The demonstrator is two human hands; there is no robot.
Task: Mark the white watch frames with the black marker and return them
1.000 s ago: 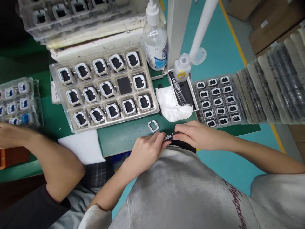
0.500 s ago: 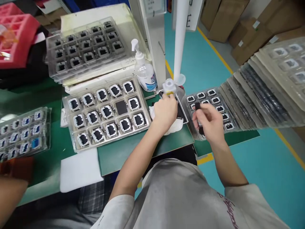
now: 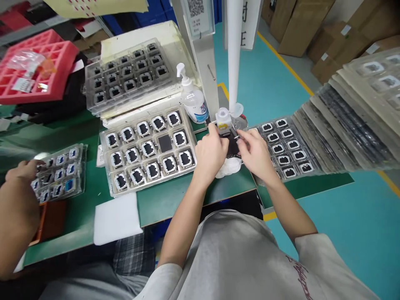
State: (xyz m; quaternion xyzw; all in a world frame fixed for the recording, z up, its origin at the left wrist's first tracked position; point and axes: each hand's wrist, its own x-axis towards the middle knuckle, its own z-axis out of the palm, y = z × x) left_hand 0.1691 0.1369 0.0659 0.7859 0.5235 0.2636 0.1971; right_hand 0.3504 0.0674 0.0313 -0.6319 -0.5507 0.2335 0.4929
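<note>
My left hand (image 3: 212, 150) is closed, its fingers curled at the near left side of a small white bottle (image 3: 223, 118) with a yellow label. Whatever its fingers hold is hidden. My right hand (image 3: 254, 153) pinches a thin dark stick-like tool (image 3: 234, 133) with a light band. Both hands are over a black flat piece (image 3: 233, 148) that lies between them. Under and in front of it is a crumpled white cloth (image 3: 229, 167). Left of my hands lies a clear tray (image 3: 142, 192) of white-framed black parts, with a plain dark square in one pocket.
A pump bottle (image 3: 194, 102) stands behind the tray. To the right, another tray of parts (image 3: 286, 156) lies beside a leaning stack of trays (image 3: 353, 125). A white post (image 3: 234, 54) rises behind the bottle. A co-worker's hand (image 3: 25, 171) is at a tray on the left.
My right hand has moved left from the right-hand tray to the black piece, carrying the dark stick. My left hand has drawn back slightly from the bottle's top. A co-worker's hand has come into view.
</note>
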